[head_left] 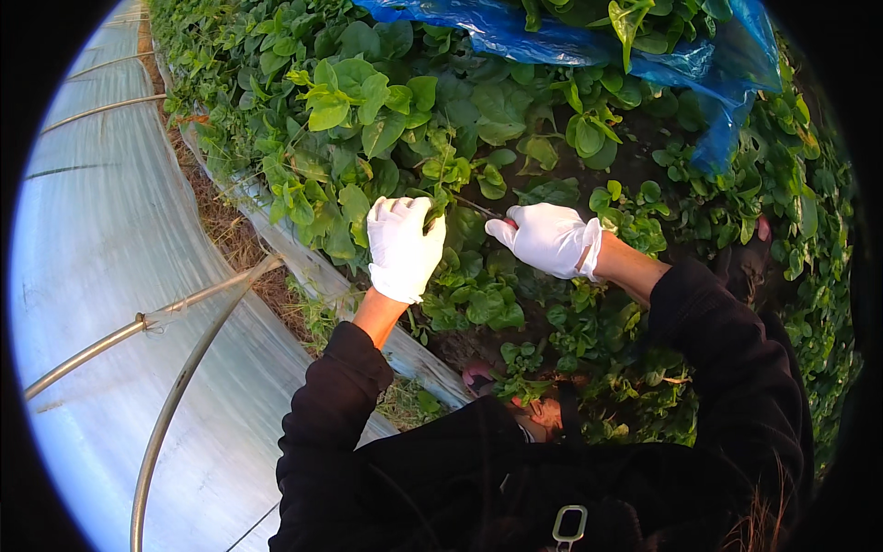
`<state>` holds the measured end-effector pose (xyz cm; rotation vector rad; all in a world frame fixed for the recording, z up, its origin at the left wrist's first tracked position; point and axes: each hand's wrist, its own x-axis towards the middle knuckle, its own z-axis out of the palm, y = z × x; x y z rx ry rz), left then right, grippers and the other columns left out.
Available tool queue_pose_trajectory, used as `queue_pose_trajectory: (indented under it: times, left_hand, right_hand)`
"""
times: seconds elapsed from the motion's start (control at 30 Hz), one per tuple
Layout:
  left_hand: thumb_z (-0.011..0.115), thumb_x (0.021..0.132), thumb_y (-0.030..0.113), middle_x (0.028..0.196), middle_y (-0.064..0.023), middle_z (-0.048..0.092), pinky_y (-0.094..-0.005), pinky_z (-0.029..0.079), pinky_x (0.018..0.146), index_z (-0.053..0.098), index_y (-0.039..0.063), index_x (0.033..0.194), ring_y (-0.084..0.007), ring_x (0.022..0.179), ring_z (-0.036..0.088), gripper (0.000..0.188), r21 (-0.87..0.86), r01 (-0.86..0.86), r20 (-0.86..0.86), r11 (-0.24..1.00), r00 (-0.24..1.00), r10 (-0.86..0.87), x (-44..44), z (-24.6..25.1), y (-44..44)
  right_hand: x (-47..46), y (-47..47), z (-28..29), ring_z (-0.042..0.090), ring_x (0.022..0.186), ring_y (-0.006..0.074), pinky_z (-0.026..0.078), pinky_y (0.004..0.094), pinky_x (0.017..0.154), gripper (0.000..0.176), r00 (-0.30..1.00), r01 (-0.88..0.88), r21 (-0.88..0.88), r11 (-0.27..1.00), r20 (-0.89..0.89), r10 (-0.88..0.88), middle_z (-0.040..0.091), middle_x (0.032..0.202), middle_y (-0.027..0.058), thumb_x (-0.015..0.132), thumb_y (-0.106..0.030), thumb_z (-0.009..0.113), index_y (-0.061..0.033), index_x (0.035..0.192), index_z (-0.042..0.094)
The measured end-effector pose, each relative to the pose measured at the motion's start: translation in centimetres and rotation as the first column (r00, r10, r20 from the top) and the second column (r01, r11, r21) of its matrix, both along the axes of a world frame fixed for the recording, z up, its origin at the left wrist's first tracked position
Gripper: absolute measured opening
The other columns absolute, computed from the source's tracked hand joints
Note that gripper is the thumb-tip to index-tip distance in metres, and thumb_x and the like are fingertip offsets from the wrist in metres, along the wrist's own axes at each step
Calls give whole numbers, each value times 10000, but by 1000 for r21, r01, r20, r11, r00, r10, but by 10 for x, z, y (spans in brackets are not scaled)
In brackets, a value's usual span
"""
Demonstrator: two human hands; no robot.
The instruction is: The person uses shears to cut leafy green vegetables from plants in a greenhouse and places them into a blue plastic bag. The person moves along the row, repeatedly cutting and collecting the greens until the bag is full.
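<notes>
Both of my hands wear thin white gloves and are over a bed of low, broad-leaved green plants (486, 303). My left hand (407, 241) has its fingers curled around a green leafy stem (436, 207). To its right, my right hand (548, 238) is closed on the red handle (510, 222) of a small tool. The tool's thin metal part (474, 205) points up and left toward the leaves by my left hand. Its tip is hidden among the leaves, so its exact kind cannot be told.
A blue plastic sheet or bag (552, 43) with picked-looking leaves on it lies at the top. Translucent plastic film (138, 241) over metal hoops (172, 407) runs along the left. My shoe (477, 376) shows near the film's lower edge (434, 372).
</notes>
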<state>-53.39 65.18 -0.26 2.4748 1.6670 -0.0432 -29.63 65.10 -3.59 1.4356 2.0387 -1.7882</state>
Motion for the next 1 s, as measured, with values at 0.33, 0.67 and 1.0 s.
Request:
queue_pose_trajectory:
  times: [0.33, 0.67, 1.0]
  left_hand:
    - [668, 859, 5, 1265, -128, 579, -333, 457, 989, 632, -36, 1132, -254, 1142, 575, 278, -217, -293, 542, 931, 757, 365, -14, 69, -28]
    - [627, 968, 50, 1143, -79, 716, -272, 502, 955, 693, -4, 1182, -122, 1042, 662, 230, -236, -50, 869, 970, 437, 234, 78, 167, 96]
    - [630, 844, 158, 1119, -96, 658, -471, 351, 1142, 653, 97, 1108, -288, 1242, 554, 272, -72, 244, -269, 967, 929, -255, -67, 43, -7]
  right_hand:
    - [14, -16, 16, 580, 537, 223, 470, 391, 554, 563, 982, 166, -464, 870, -6, -190, 570, 668, 96, 1038, -529, 450, 12, 963, 588]
    - [4, -12, 28, 595, 518, 146, 471, 319, 475, 616, 976, 171, -570, 804, -17, -219, 598, 696, 63, 1024, -557, 448, -9, 1271, 583]
    - [-9, -4, 51, 642, 500, 229, 533, 336, 530, 660, 923, 117, -756, 644, -157, -352, 625, 654, 110, 1017, -613, 400, 12, 1046, 611]
